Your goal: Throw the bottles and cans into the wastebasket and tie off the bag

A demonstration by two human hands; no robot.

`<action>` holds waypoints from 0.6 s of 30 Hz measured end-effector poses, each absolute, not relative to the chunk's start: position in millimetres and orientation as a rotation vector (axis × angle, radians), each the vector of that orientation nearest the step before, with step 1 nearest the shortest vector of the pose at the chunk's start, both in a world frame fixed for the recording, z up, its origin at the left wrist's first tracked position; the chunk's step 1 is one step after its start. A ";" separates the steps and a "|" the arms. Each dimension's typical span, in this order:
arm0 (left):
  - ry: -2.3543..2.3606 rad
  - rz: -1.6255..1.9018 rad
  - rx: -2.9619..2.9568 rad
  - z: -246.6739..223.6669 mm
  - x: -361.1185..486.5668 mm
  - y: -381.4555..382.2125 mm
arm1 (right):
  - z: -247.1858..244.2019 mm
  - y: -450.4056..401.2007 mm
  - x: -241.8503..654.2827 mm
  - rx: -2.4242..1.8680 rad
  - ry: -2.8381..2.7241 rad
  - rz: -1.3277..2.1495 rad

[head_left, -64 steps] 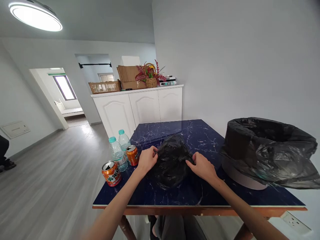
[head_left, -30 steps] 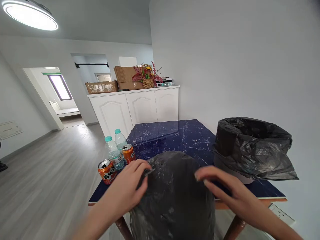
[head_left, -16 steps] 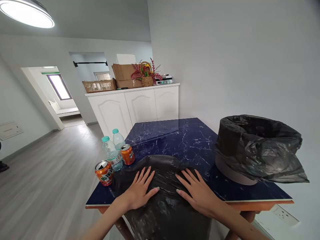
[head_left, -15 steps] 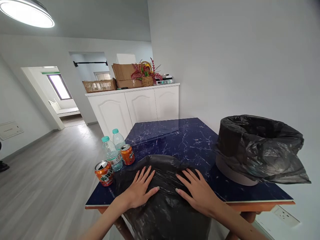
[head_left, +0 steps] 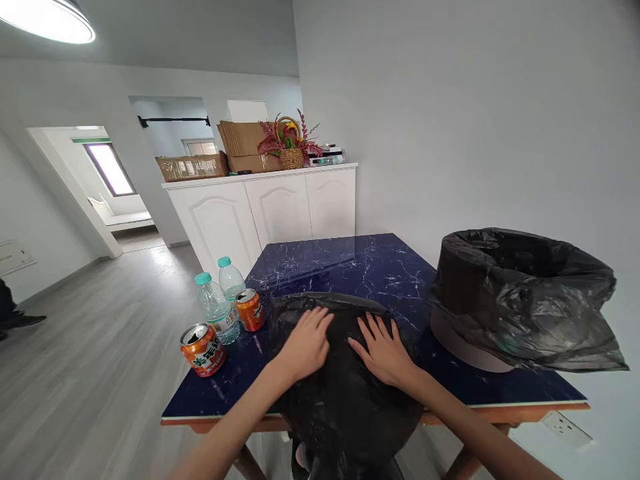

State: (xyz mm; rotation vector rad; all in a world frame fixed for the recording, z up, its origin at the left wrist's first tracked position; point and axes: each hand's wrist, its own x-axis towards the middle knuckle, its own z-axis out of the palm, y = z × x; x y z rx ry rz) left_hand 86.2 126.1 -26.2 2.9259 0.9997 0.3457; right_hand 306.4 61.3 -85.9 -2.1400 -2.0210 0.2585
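A black plastic bag lies over the table's front edge and hangs down in front of it. My left hand rests on the bag's upper part, its fingers pointing forward and apart from the thumb. To its right my right hand presses flat on the same bag with fingers spread. Beyond both hands the bag's rounded far edge lies on the dark blue marbled table. What is under the plastic is hidden.
Two orange cans and two clear bottles with teal caps stand at the table's left edge. A bin lined with a black bag stands on the right. Behind are a white cabinet and, far left, a person's shoe.
Both hands have moved slightly forward over the bag, and its far edge reaches farther across the table. The bag looks flatter and rounder. More of the person at far left shows.
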 end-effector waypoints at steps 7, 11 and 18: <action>0.796 0.166 2.910 -38.9 72.3 94.7 | -77.5 69.2 309.0 -2.327 -1.927 0.245; 0.815 0.204 2.908 -23.7 17.1 86.6 | -72.2 40.7 337.0 -2.171 -2.037 0.156; 0.539 0.094 2.882 -27.2 -32.3 42.0 | -77.4 -19.4 385.8 -1.607 -2.381 0.319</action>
